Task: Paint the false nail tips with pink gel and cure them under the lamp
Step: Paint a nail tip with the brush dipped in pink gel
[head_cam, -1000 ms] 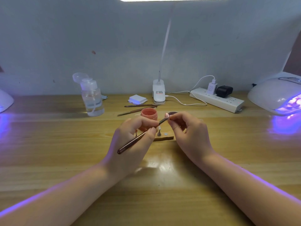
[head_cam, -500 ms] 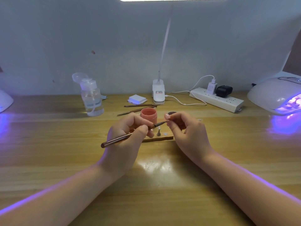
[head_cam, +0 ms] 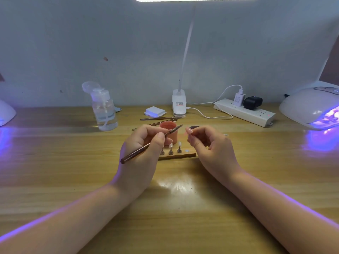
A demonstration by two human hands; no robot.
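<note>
step: painting tip | left hand [head_cam: 141, 153] grip: pinching slim brown brush [head_cam: 146, 146], bristles over round pink gel pot [head_cam: 169, 133] mid-frame | right hand [head_cam: 209, 145] grip: pinching pale false nail tip [head_cam: 189, 130] | advice: steady tip, load sparingly, thin even strokes

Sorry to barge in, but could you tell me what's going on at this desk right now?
A person is painting false nail tips. The left hand holds a thin brush, its bristles raised beside the open pink gel pot. The right hand pinches a single nail tip near the brush. More tips stand on a wooden holder between the hands. The curing lamp glows purple at the far right of the table.
</note>
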